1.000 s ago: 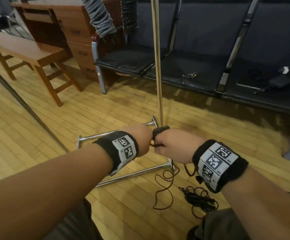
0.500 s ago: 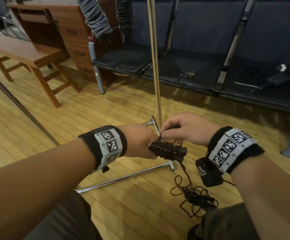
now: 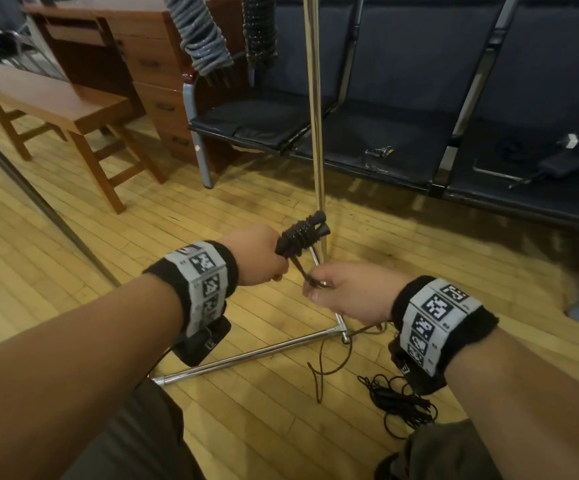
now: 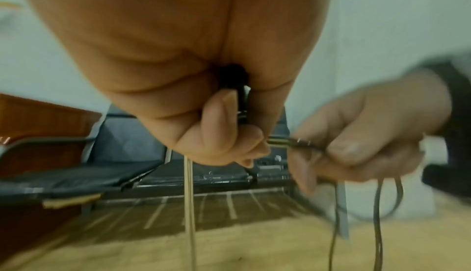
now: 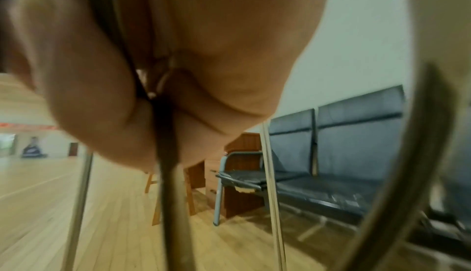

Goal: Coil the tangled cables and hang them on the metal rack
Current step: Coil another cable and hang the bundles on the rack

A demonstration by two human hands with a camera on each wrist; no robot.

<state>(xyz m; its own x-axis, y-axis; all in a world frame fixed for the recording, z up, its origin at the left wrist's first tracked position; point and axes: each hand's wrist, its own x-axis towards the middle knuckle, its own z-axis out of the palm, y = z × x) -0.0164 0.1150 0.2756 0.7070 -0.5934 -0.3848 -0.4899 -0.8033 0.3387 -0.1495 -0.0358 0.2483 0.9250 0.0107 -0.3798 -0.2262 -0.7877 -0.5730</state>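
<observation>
A tightly wound black cable bundle (image 3: 301, 233) sticks up out of my left hand (image 3: 263, 259), which grips its lower end. My right hand (image 3: 343, 294) pinches the loose strand (image 4: 293, 142) of the same cable just below and to the right of the bundle. The slack (image 3: 333, 362) drops to the wooden floor. A second tangled black cable (image 3: 398, 407) lies on the floor by my right wrist. The metal rack's upright pole (image 3: 315, 109) rises just behind the hands, its base bars (image 3: 253, 355) on the floor. A grey coil (image 3: 201, 32) and a black coil (image 3: 259, 27) hang from it at the top.
A row of dark padded seats (image 3: 402, 133) stands behind the rack, with a charger and cable (image 3: 554, 164) on the right seat. A wooden desk (image 3: 135, 53) and a wooden bench (image 3: 56, 105) are at the back left. Open wooden floor (image 3: 31, 237) lies to the left.
My right hand moved from above the bundle down to its lower right, drawing the strand with it. The bundle in my left hand tilted from lying sideways to pointing up.
</observation>
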